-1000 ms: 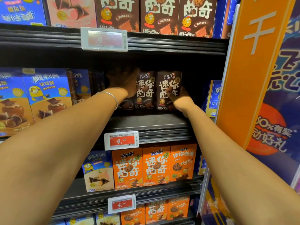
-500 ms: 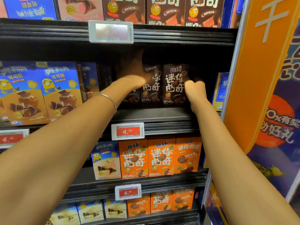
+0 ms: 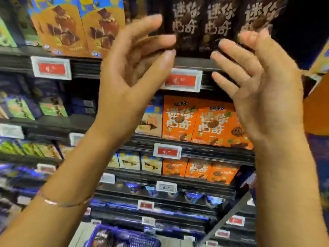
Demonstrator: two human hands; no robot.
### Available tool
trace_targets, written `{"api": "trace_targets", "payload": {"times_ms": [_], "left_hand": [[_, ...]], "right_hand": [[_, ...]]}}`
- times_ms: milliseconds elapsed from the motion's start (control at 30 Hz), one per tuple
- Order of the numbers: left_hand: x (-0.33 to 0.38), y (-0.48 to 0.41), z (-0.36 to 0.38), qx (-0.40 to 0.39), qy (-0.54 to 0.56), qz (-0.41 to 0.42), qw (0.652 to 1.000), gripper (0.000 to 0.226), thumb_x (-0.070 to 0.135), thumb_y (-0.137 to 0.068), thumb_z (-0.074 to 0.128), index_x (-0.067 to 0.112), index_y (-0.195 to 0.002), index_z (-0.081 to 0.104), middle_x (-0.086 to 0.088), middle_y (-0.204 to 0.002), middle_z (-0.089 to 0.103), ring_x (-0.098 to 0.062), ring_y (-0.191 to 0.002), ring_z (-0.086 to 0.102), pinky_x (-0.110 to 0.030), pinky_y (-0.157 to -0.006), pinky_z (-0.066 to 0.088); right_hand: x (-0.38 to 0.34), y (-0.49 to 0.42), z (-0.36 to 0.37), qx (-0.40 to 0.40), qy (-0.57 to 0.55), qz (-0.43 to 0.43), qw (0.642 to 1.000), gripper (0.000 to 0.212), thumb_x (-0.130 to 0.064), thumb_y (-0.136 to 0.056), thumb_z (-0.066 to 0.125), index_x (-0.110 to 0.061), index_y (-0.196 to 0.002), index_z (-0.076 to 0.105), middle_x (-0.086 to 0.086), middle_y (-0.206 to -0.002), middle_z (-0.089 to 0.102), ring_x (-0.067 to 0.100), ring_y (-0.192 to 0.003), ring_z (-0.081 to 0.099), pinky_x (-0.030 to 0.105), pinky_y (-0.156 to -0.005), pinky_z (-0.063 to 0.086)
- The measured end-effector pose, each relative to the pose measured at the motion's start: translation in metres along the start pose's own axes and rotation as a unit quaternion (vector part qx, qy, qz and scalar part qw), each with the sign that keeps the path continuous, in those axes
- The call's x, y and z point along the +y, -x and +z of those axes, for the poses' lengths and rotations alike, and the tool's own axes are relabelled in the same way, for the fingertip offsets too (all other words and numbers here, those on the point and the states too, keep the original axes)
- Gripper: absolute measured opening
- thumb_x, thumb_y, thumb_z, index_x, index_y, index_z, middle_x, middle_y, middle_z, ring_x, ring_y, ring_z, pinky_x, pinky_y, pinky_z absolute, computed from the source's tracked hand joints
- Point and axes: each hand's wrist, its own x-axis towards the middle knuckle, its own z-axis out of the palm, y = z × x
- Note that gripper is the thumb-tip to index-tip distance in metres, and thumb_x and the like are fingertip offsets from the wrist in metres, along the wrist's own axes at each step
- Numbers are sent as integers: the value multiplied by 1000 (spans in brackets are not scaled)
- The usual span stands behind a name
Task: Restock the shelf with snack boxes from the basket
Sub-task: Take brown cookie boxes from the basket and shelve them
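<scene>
While the fingers (image 3: 153, 41) of the left hand (image 3: 124, 68) are loosely spread and slightly bent, they hold nothing, and their tips lie at the left edge of a row of dark brown snack boxes (image 3: 219, 24). The right hand's fingers (image 3: 229, 49) are also spread and relaxed, with nothing between them, their tips in front of the lower part of that row. Motion blur hides whether any fingertip touches the cardboard. Both palms face inward toward each other, the right hand (image 3: 258, 82) level with the left, and the two are apart. A thin bracelet (image 3: 62, 203) circles the left forearm.

The dark brown boxes stand upright, side by side, on the black shelf (image 3: 195, 62), with a red price tag (image 3: 181, 80) on its front edge just below them. To their left on the same level stand blue-and-orange boxes (image 3: 80, 27). One shelf down, orange snack boxes (image 3: 179, 120) stand in a row, and more orange ones fill the level beneath.

At the bottom edge of the view sits a blue basket (image 3: 128, 237), well below the hands, with dark packs (image 3: 103, 236) inside it, too blurred to read.
</scene>
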Motion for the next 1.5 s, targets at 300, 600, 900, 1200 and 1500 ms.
{"api": "trace_targets", "payload": {"times_ms": [300, 600, 900, 1200, 1500], "left_hand": [[-68, 189, -95, 163, -54, -278, 945, 45, 37, -95, 64, 18, -136, 61, -8, -127, 76, -27, -118, 72, -33, -96, 58], [-134, 388, -151, 215, -145, -601, 756, 11, 9, -105, 64, 7, -115, 69, -7, -108, 73, -24, -106, 64, -17, -90, 53], [-173, 494, -218, 231, -73, -706, 665, 18, 29, -108, 60, 20, -96, 69, 14, -87, 78, -2, -84, 71, -30, -76, 47], [-288, 612, -263, 266, -44, -733, 625, 23, 45, -107, 59, 23, -108, 68, 3, -112, 78, -11, -97, 72, -27, -77, 50], [-463, 757, -285, 304, -63, -709, 633, 20, 40, -107, 63, 24, -97, 70, 10, -88, 80, -9, -84, 76, -35, -83, 59]], "right_hand": [[167, 91, 8, -221, 21, 400, 889, 43, -36, -95, 59, -11, -130, 60, 14, -128, 70, 31, -115, 69, 46, -101, 50], [324, 229, 26, -202, 159, 673, 694, 46, -42, -102, 53, -16, -141, 54, 10, -137, 63, 29, -124, 62, 50, -112, 43], [408, 320, 70, -123, 275, 704, 643, 21, -36, -103, 56, -20, -91, 61, 5, -95, 65, 17, -78, 64, 23, -61, 42], [579, 427, 81, -171, 310, 727, 589, 23, -45, -101, 57, -23, -108, 60, 3, -117, 68, 20, -105, 67, 36, -83, 52], [824, 517, 79, -185, 265, 723, 611, 26, -41, -99, 60, -21, -115, 57, 0, -113, 60, 19, -102, 61, 36, -80, 50]]}}
